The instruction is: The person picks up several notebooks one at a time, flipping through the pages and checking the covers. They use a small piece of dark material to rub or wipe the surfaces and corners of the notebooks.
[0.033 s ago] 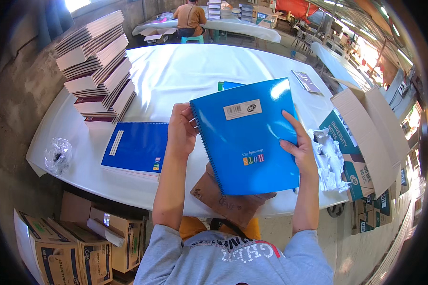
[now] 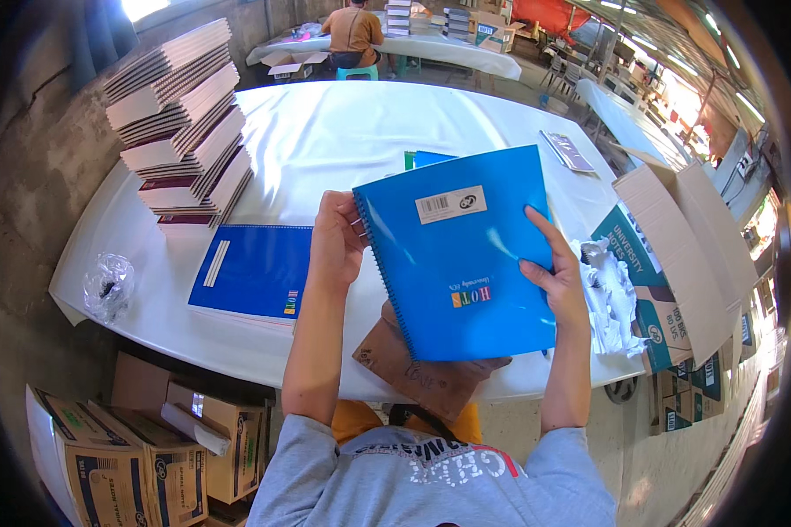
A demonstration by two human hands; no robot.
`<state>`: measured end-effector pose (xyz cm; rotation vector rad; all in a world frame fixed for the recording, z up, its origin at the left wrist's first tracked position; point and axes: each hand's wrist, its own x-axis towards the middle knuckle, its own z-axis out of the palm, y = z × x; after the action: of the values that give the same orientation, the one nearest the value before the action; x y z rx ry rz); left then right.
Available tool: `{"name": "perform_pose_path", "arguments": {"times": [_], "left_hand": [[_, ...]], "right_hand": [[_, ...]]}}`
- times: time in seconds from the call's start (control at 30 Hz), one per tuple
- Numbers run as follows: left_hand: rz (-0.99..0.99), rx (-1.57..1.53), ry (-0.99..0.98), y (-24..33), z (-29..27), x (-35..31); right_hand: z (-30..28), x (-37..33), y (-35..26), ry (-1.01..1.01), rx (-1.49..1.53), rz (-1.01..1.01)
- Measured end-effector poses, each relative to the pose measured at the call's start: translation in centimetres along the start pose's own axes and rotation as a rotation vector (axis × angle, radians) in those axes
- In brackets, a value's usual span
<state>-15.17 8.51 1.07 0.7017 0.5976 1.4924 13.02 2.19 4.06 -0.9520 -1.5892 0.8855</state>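
A bright blue spiral notebook [image 2: 457, 255] is held up over the table's near side, its cover facing me with a white barcode label near the top. My left hand [image 2: 338, 233] grips it by the coil-bound left edge, fingers curled. On the opposite edge, my right hand [image 2: 558, 277] holds it with thumb and a finger on the cover; the other fingers are partly hidden. Under its lower part lies a brown cardboard piece [image 2: 382, 356], partly covered. Darker blue notebooks [image 2: 259, 268] lie left of my left forearm. Behind the held notebook's top edge, a blue and green item [image 2: 431, 158] peeks out.
A tall notebook stack [image 2: 176, 132] stands at the table's left, with crumpled clear plastic [image 2: 108, 285] nearer me. Right are crumpled white paper [image 2: 608, 299] and an open carton [image 2: 690, 263]. Cartons [image 2: 141, 461] sit lower left. A person [image 2: 353, 33] sits at a far table.
The blue notebook has tilted very slightly in my hands, and the bright glare at its upper right corner has gone. Both hands keep their hold.
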Motion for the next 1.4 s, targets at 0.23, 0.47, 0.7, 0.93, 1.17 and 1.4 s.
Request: {"name": "perform_pose_path", "arguments": {"times": [0.23, 0.47, 0.7, 0.93, 1.17, 1.4], "left_hand": [[0.116, 0.100, -0.041, 0.3, -0.1, -0.6], [0.372, 0.463, 0.066, 1.5, 1.7, -1.7], [0.375, 0.422, -0.015, 3.6, 0.6, -2.3], [0.540, 0.184, -0.103, 5.3, -2.1, -2.7], [0.486, 0.407, 0.049, 7.3, -3.1, -4.1], [0.471, 0.966, 0.468, 8.0, -14.6, -8.3]], "right_hand": [[0.0, -1.5, 0.2, 0.101, -0.122, -0.130], [0.1, -2.6, -1.9, -0.008, -0.487, -0.482], [0.0, -1.8, -1.2, 0.051, -0.449, -0.615], [2.7, -1.2, -3.2, 0.045, -0.088, -0.490], [-2.0, 3.0, -4.8, 0.229, -0.061, -0.294], [-12.1, 11.4, 0.0, 0.259, -0.061, -0.153]]}}
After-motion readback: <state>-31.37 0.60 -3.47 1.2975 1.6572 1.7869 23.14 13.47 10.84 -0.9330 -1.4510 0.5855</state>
